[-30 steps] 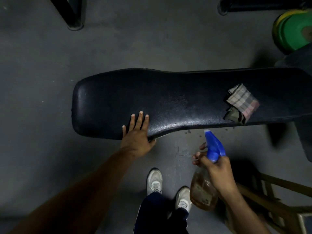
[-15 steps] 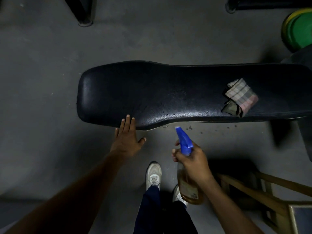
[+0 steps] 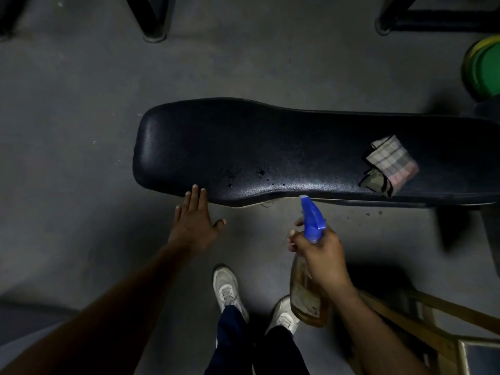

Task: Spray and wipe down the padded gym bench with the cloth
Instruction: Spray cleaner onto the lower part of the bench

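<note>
The black padded bench (image 3: 297, 147) runs left to right across the middle of the view. Dark wet droplets dot its near side. A folded plaid cloth (image 3: 389, 165) lies on the pad toward the right. My right hand (image 3: 320, 253) grips a spray bottle (image 3: 311, 266) with a blue nozzle and amber liquid; the nozzle points at the bench's near edge. My left hand (image 3: 196, 220) is flat with straight fingers, its fingertips touching the near edge of the pad at the left.
Grey concrete floor surrounds the bench. Black frame legs (image 3: 151, 20) stand at the top, green and yellow weight plates (image 3: 484, 69) at the upper right, a wooden stool (image 3: 433, 334) at the lower right. My white shoes (image 3: 227, 288) are below the bench.
My right hand has carried the bottle leftward along the bench's near side. My left hand slid left and back off the pad to its edge. More droplets show on the pad.
</note>
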